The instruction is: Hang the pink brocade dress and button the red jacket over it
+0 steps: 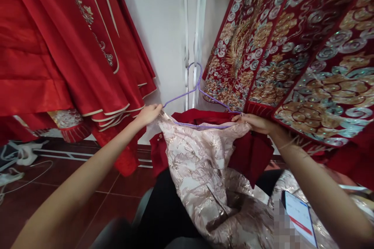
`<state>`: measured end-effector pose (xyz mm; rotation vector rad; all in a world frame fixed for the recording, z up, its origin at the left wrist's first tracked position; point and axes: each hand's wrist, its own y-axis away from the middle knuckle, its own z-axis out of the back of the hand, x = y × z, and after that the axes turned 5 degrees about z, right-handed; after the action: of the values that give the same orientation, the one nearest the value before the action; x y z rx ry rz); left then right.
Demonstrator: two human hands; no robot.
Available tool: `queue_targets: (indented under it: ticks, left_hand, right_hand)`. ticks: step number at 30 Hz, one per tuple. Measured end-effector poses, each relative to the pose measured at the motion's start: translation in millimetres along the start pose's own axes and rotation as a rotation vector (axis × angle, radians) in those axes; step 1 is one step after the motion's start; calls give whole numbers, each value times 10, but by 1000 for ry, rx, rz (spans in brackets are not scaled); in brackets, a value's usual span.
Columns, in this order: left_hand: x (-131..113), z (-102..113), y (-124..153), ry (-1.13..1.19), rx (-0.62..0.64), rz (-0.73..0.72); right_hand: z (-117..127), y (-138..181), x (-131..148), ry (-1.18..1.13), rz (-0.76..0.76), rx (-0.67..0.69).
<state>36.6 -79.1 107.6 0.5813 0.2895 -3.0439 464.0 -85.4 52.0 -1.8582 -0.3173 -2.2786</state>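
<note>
A pale pink brocade dress (198,155) hangs from a purple wire hanger (181,95) in front of me, its lower part spilling over my lap. My left hand (149,114) pinches the dress and hanger at the left shoulder corner. At the right corner, my right hand (254,122) grips the fabric and the hanger's end. The hanger's hook points up and away from me. Dark red cloth (248,155) lies behind the dress and shows on both sides of it.
Red garments (96,46) with cream piping hang at the left. A heavily embroidered red garment (280,50) hangs at the right. White metal poles (191,19) stand between them. A phone (300,214) with a lit screen lies on shiny fabric at lower right. White rack bars (64,155) run above the tiled floor (99,206).
</note>
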Motion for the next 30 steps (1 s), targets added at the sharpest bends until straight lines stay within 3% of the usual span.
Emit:
queue_targets:
  ticks: [4, 7, 11, 15, 17, 19, 22, 25, 30]
  left_hand:
    - [-11, -10, 89, -104, -76, 40]
    - [-5, 45, 145, -81, 10, 183]
    - [125, 44, 211, 344, 222, 431]
    - [373, -166, 416, 673, 309, 455]
    - [466, -310, 548, 871, 449, 477]
    - [500, -438, 646, 1021, 524, 497]
    - [442, -557, 669, 1231, 408, 468]
    - [316, -599, 540, 1422, 224, 389]
    - [47, -716, 193, 1426, 294, 416]
  right_hand:
    - [-67, 109, -301, -242, 18, -95]
    - [-144, 184, -356, -331, 115, -264]
    - [-204, 187, -348, -444, 183, -399]
    - [-377, 240, -487, -648, 13, -433]
    - [-536, 339, -591, -695, -61, -388]
    - [-700, 468, -680, -743, -156, -258]
    - [-844, 637, -753, -773, -183, -154]
    - [-815, 720, -765, -740, -60, -204]
    - [-664, 772, -714, -743, 116, -419]
